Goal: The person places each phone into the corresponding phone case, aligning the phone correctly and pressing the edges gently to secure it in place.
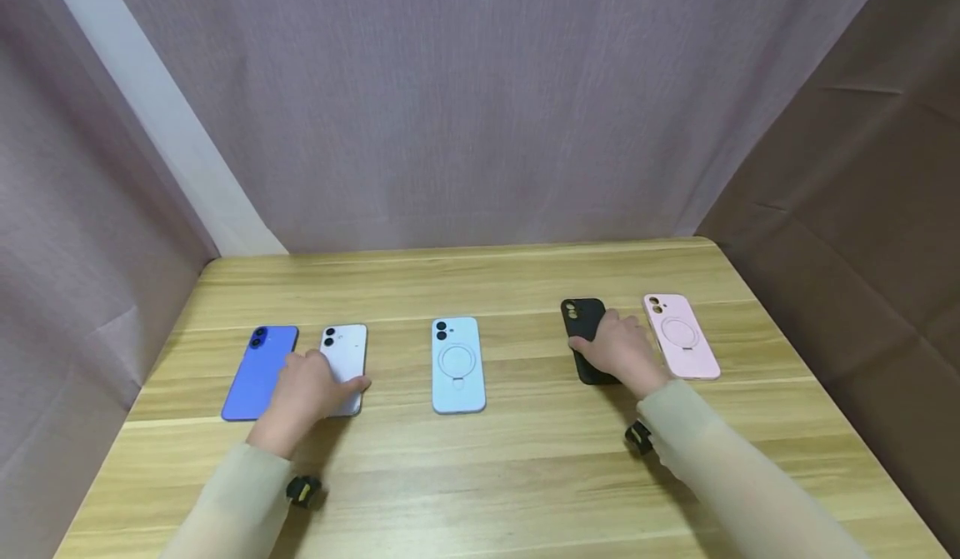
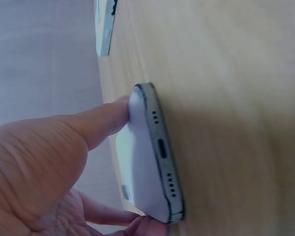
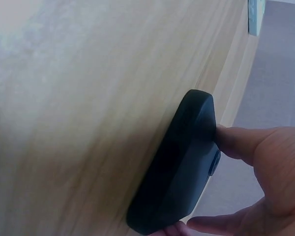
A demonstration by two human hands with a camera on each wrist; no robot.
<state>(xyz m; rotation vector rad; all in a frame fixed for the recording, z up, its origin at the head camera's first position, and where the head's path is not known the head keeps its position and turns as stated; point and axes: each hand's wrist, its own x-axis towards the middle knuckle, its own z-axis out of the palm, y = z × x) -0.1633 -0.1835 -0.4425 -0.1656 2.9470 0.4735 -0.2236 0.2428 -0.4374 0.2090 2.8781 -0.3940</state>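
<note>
On a wooden bench [image 1: 510, 476], the left hand [image 1: 306, 388] has its grip pinching a white phone [image 1: 347, 352] across its long sides; the right hand's [image 1: 621, 349] grip likewise pinches a black case [image 1: 584, 322]. Phone left, case right, long axes pointing away from the person, a light-blue ringed case [image 1: 458, 363] between.

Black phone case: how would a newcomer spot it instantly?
On the wooden table, go right past the light-blue phone in the middle. The black phone case lies gripped by the right hand, left of the pink case. Of the five, only it is black.
</note>
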